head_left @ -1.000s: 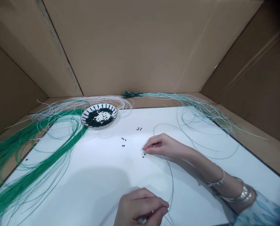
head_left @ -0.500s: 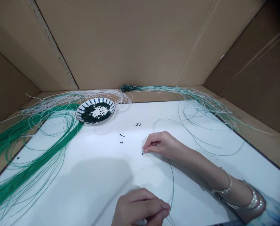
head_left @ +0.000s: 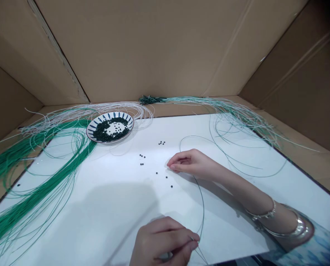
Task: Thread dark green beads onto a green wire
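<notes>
Low in the view, my left hand (head_left: 163, 240) is closed, with thumb and forefinger pinching thin green cord (head_left: 203, 207). Farther forward, my right hand (head_left: 191, 162) is closed, its fingertips pressed together just above the white board; whatever lies between them is hidden. Small dark beads lie singly in front of those fingertips: one bead (head_left: 166, 177), another bead (head_left: 172, 186) nearer me, and a third bead (head_left: 156, 173) to the left. Beyond them are small clusters of beads, one cluster (head_left: 162, 143) farther back and another cluster (head_left: 142, 156) to the left.
A blue-striped plate (head_left: 92, 130) of dark beads stands at the back left. Green cord bundles (head_left: 70, 168) and white cords (head_left: 104, 107) spread around it. A beaded bundle (head_left: 150, 99) with pale green strands lies along the cardboard wall (head_left: 153, 48).
My right hand has moved slightly away from me. Three separate beads now show near its fingertips, where one showed before. The left hand keeps its pinch on the cord.
</notes>
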Motion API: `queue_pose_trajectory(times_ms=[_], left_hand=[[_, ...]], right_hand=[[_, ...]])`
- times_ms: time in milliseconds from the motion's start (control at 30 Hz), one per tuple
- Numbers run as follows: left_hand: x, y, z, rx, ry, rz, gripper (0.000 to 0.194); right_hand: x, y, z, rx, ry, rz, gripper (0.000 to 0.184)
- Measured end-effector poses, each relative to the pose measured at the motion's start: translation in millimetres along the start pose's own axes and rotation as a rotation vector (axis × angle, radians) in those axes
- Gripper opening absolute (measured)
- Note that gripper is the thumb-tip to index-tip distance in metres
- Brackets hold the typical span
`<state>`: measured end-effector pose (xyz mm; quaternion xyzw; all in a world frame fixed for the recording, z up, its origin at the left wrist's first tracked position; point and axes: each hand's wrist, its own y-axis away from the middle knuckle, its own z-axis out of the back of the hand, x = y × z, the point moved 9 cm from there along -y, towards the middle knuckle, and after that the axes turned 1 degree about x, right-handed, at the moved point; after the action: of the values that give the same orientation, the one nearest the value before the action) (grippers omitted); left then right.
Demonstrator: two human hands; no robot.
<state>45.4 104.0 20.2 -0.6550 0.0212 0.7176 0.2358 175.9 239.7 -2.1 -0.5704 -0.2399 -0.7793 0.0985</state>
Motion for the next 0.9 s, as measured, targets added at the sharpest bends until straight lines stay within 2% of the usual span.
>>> queue_pose_trajectory(times_ms=[167, 500, 900], left_hand=[[0, 0, -0.6, 0.002, -0.019, -0.017, 0.017], [-2, -2, -0.5, 0.013, -0.037, 0.015, 0.020], [-1, 0, 0.2, 0.015, -0.023, 0.028, 0.020]], right_hand=[[-1, 3, -2, 0.062, -0.128, -0.070, 0.013], [-15, 5, -13, 0.159, -0.442, -0.169, 0.034], [-14, 4, -15, 0.182, -0.470, -0.197, 0.025]])
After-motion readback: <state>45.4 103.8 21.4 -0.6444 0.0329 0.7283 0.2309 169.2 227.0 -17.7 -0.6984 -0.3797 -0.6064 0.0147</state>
